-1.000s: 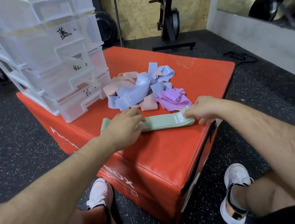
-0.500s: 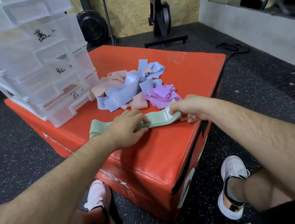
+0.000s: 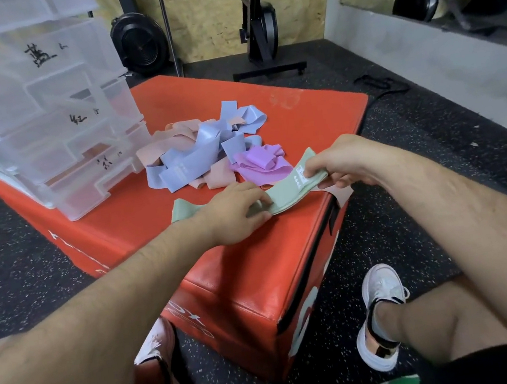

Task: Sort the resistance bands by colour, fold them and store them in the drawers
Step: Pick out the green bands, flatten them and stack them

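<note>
Left hand (image 3: 235,212) presses the green band (image 3: 285,193) flat on the orange box (image 3: 299,113); right hand (image 3: 344,162) pinches its raised end.

The right hand (image 3: 342,163) pinches the green band (image 3: 284,192). Just behind that grip a heap of loose bands (image 3: 208,156) is in the way. Far left of it stands the stack of clear drawers (image 3: 50,122). In front, the red box (image 3: 299,227) top is bare. To the right there is only air above the floor (image 3: 431,121).
</note>
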Action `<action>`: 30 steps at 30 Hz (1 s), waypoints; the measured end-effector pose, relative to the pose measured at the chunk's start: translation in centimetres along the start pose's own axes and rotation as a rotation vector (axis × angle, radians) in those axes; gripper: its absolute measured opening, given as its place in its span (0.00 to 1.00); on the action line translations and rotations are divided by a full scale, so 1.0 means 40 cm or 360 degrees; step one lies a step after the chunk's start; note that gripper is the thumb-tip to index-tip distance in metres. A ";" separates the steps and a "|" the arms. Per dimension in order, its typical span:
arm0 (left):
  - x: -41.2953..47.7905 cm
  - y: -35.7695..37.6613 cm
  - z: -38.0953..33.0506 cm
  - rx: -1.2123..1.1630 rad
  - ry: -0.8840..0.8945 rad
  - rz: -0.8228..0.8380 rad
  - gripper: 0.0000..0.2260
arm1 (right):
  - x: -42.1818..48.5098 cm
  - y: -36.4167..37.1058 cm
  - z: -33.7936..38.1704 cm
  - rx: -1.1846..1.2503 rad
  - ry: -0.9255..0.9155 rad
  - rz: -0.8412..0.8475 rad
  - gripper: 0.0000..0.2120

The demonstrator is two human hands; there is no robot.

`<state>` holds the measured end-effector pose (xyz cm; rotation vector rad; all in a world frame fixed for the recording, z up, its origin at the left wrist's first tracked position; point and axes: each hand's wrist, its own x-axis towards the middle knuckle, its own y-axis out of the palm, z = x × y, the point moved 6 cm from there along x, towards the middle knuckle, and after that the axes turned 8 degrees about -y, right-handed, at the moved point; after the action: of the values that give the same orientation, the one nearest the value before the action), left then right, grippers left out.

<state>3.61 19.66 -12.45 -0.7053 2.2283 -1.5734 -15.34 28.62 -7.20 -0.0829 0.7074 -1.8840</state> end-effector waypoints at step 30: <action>-0.195 -0.138 0.284 -0.1098 -0.0864 -0.0295 0.20 | 0.036 0.477 0.279 -0.0553 -0.0406 0.0336 0.10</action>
<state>17.14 13.70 -11.30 -1.3590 2.2771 -0.5146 3.94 17.70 -8.08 -0.4449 0.8246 -1.5021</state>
